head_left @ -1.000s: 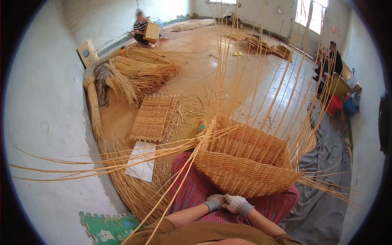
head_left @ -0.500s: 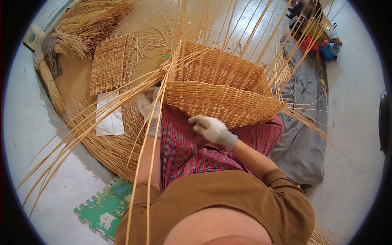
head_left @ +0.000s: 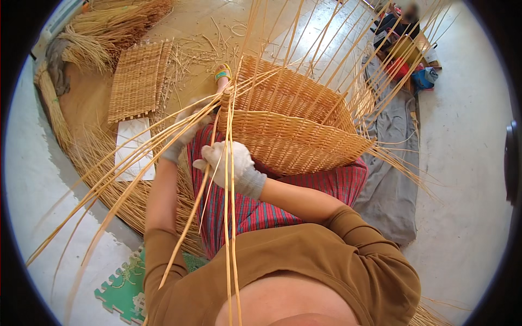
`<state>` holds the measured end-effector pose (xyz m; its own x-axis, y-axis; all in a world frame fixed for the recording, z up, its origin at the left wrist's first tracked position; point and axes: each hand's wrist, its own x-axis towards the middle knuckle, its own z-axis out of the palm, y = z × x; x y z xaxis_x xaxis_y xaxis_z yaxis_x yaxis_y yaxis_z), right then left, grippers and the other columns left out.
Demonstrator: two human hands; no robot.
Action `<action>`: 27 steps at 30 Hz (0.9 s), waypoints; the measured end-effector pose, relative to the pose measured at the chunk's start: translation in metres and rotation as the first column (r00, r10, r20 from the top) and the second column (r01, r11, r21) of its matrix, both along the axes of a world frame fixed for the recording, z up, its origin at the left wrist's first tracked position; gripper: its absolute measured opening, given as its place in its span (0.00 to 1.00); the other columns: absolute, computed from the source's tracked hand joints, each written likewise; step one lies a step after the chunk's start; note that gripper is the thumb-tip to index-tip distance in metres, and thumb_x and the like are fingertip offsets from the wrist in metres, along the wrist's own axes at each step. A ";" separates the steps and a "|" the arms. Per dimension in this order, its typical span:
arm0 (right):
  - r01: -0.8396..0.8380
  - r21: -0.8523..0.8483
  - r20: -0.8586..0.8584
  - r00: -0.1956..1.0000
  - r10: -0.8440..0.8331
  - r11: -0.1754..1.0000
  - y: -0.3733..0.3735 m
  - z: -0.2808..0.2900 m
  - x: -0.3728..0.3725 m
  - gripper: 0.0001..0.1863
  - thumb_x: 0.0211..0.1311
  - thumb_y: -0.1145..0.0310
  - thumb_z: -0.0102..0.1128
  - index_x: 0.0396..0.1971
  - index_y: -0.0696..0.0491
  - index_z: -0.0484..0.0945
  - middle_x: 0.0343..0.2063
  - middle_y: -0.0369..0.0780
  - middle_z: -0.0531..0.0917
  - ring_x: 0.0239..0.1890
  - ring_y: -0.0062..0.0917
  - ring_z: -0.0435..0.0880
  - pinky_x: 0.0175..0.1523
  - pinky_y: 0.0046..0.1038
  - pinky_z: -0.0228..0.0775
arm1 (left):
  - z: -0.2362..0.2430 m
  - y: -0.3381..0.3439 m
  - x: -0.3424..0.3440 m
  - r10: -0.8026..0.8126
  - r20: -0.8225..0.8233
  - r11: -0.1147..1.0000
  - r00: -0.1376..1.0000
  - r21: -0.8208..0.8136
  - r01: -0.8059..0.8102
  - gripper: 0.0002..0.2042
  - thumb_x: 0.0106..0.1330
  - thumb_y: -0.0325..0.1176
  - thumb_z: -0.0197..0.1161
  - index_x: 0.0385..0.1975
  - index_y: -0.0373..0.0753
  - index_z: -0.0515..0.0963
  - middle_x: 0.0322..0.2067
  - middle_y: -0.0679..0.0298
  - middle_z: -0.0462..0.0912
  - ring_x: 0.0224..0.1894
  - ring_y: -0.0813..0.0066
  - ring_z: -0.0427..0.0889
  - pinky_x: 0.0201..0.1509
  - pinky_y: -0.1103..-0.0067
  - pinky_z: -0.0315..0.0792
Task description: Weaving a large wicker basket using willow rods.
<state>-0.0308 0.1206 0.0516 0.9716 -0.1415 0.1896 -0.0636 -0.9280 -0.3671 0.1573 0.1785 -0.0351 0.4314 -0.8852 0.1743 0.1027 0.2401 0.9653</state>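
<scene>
A: Widest of all, the tan floor (head_left: 190, 24) gleaming at the top, and down the right side runs a long, rumpled grey cloth (head_left: 389, 195).

B: Nearest us it's the brown top (head_left: 293, 247), filling the bottom of the view, and beyond it the red striped cloth (head_left: 331, 182) over the lap.

A: And there's the basket! (head_left: 293, 138) Right in the middle, resting on that striped cloth, its opening turned up and away from the wearer. Pale rods stand tall from it, and more splay out at both ends.

B: Off to the left, flat woven panels (head_left: 136, 81) lie overlapped on the floor, with a white sheet (head_left: 134, 149) just beside their near edge.

A: Now the hands, both gloved! The left hand (head_left: 182, 138) is up by the basket's left corner, behind the fan of rods.

B: Is it gripping anything?

A: Can't tell; the rods hide its fingers.

B: The right hand (head_left: 241, 163) is clearer: just below that corner, fingers curled around a single rod (head_left: 187, 225) that slants down over the wearer's left side.

A: And two slim rods (head_left: 229, 244) cross in front of that glove, running straight down over the brown top!
</scene>
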 end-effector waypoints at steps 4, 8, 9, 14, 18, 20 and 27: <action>-0.017 0.095 0.144 0.990 0.003 0.995 0.001 -0.003 -0.020 0.15 0.62 0.58 0.64 0.26 0.51 0.71 0.19 0.42 0.76 0.25 0.40 0.81 0.30 0.40 0.73 | 0.032 -0.027 0.029 -0.295 -0.085 0.955 0.952 0.012 0.297 0.44 0.56 0.31 0.76 0.73 0.42 0.59 0.65 0.63 0.71 0.67 0.72 0.68 0.71 0.74 0.64; 0.023 0.229 0.010 1.000 -0.026 0.973 -0.008 0.005 -0.060 0.06 0.65 0.66 0.60 0.33 0.51 0.76 0.24 0.44 0.80 0.29 0.41 0.82 0.32 0.37 0.75 | 0.028 -0.059 0.035 -0.517 -0.123 0.831 0.847 0.164 0.531 0.45 0.53 0.27 0.77 0.73 0.45 0.60 0.66 0.68 0.70 0.66 0.77 0.67 0.68 0.77 0.65; 0.012 0.279 0.024 1.000 -0.019 0.960 -0.013 0.009 -0.066 0.05 0.65 0.67 0.58 0.35 0.52 0.77 0.25 0.43 0.81 0.29 0.39 0.83 0.32 0.36 0.75 | 0.015 -0.050 0.043 -0.525 -0.141 0.829 0.839 0.137 0.542 0.39 0.54 0.23 0.76 0.68 0.45 0.66 0.57 0.70 0.74 0.59 0.78 0.72 0.64 0.78 0.67; 0.515 0.803 -0.356 0.818 -0.452 0.301 -0.125 -0.011 -0.126 0.19 0.79 0.55 0.46 0.41 0.55 0.79 0.18 0.32 0.75 0.19 0.17 0.72 0.27 0.22 0.67 | -0.004 -0.064 0.010 -0.272 0.172 0.962 0.947 0.034 0.270 0.30 0.52 0.23 0.78 0.54 0.44 0.70 0.46 0.72 0.74 0.50 0.80 0.72 0.58 0.80 0.69; 0.209 0.958 -0.286 0.679 -0.676 -0.196 -0.228 -0.064 -0.161 0.16 0.74 0.53 0.54 0.41 0.51 0.80 0.19 0.29 0.74 0.18 0.14 0.68 0.23 0.17 0.63 | -0.004 -0.065 -0.002 -0.089 0.246 0.995 0.965 0.070 0.074 0.33 0.50 0.25 0.79 0.57 0.44 0.70 0.49 0.70 0.75 0.52 0.79 0.73 0.61 0.78 0.69; 0.063 0.971 -0.221 0.614 -0.757 -0.233 -0.241 -0.065 -0.165 0.13 0.72 0.53 0.58 0.42 0.47 0.81 0.20 0.27 0.75 0.21 0.14 0.71 0.25 0.15 0.63 | -0.012 -0.070 -0.009 0.034 0.090 0.998 0.995 -0.063 -0.028 0.37 0.50 0.26 0.80 0.62 0.45 0.69 0.53 0.68 0.74 0.54 0.76 0.72 0.63 0.77 0.69; 0.119 0.878 0.252 0.709 -0.659 0.464 -0.174 -0.020 -0.039 0.12 0.76 0.62 0.52 0.47 0.54 0.76 0.39 0.39 0.83 0.39 0.24 0.81 0.41 0.27 0.77 | -0.035 -0.091 -0.020 0.238 -0.002 0.959 0.971 -0.157 -0.236 0.38 0.51 0.26 0.79 0.64 0.43 0.68 0.54 0.68 0.75 0.54 0.77 0.75 0.59 0.80 0.74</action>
